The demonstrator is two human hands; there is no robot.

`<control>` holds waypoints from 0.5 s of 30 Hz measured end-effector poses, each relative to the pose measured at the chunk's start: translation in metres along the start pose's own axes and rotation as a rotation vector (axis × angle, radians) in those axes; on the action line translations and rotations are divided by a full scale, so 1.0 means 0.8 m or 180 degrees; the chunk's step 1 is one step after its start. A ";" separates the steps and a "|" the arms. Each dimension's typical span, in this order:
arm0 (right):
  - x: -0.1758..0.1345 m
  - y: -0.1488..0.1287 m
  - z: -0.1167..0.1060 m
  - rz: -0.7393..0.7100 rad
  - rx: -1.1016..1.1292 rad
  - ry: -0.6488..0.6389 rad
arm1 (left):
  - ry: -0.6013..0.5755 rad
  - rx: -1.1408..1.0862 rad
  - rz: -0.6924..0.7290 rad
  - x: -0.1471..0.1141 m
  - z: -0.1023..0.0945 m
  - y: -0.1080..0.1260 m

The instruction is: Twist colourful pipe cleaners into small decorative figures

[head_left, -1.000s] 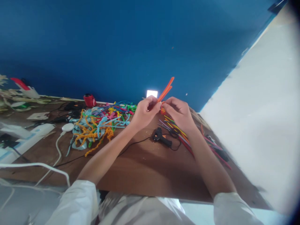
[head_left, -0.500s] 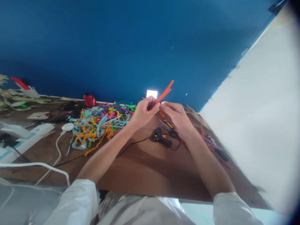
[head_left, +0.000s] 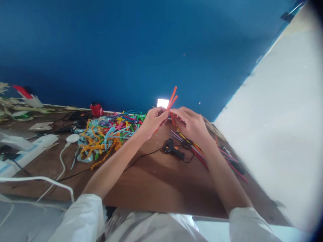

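Observation:
Orange pipe cleaners point(head_left: 172, 99) rise from between my two hands, their upper ends spread in a narrow V. My left hand point(head_left: 154, 121) pinches them near the middle, thumb against fingers. Close beside it, my right hand point(head_left: 190, 123) has its fingers bent around a lower orange length that hangs between the hands. Its fingertips touch the stems near my left thumb. Below the hands, a black glue gun point(head_left: 174, 149) lies on the brown table point(head_left: 151, 181). Straight loose pipe cleaners point(head_left: 199, 154) in red, purple and yellow lie under my right forearm.
A tangled heap of coloured pipe cleaner pieces point(head_left: 111, 134) covers the table's left middle. Left of it are a white power strip point(head_left: 37, 151) and a white cable point(head_left: 63, 159). A red container point(head_left: 96, 109) and a bright lamp point(head_left: 163, 103) stand by the blue wall.
The orange pipe cleaners have swung left and more upright, crossing near my left fingers. My right hand has turned and its fingers curl more over the lower part.

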State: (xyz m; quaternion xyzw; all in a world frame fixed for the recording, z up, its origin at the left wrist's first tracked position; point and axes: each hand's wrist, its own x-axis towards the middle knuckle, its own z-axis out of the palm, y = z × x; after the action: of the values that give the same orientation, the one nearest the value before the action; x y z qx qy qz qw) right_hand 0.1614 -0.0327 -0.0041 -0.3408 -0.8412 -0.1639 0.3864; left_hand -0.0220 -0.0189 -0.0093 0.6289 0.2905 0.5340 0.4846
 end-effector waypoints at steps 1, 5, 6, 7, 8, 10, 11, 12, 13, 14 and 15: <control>-0.001 0.002 0.001 -0.0081 -0.0079 0.0043 | 0.0012 -0.0019 -0.0040 0.000 0.000 0.001; -0.001 0.006 0.007 -0.0287 -0.0222 0.0234 | 0.0089 -0.0005 -0.0038 0.000 0.002 0.000; 0.000 0.004 0.008 -0.0251 -0.0163 0.0288 | 0.0094 0.0023 0.0006 0.000 0.003 -0.001; 0.000 0.002 0.010 -0.0152 -0.0055 0.0363 | 0.0094 0.0063 0.0073 0.000 0.003 -0.003; 0.001 -0.001 0.012 0.0011 0.0097 0.0450 | 0.0095 0.0117 0.0163 0.000 0.003 -0.004; 0.003 -0.008 0.017 0.0507 0.0582 0.0592 | 0.0109 0.0299 0.0396 0.000 0.003 -0.006; 0.004 -0.011 0.020 0.0807 0.0946 0.0623 | 0.0114 0.0432 0.0520 0.000 0.003 -0.007; 0.006 -0.014 0.023 0.1113 0.1389 0.0629 | 0.0114 0.0580 0.0638 -0.001 0.003 -0.007; 0.007 -0.016 0.026 0.1414 0.1882 0.0606 | 0.0104 0.0723 0.0740 -0.001 0.003 -0.006; 0.008 -0.018 0.028 0.1699 0.2384 0.0555 | 0.0091 0.0845 0.0824 -0.002 0.003 -0.006; 0.009 -0.019 0.030 0.1946 0.2839 0.0492 | 0.0080 0.0938 0.0884 -0.002 0.003 -0.005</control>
State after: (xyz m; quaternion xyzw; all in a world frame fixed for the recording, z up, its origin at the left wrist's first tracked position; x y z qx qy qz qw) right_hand 0.1345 -0.0275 -0.0146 -0.3599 -0.6609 0.3039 0.5842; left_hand -0.0197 -0.0199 -0.0135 0.7204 0.2820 0.5553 0.3053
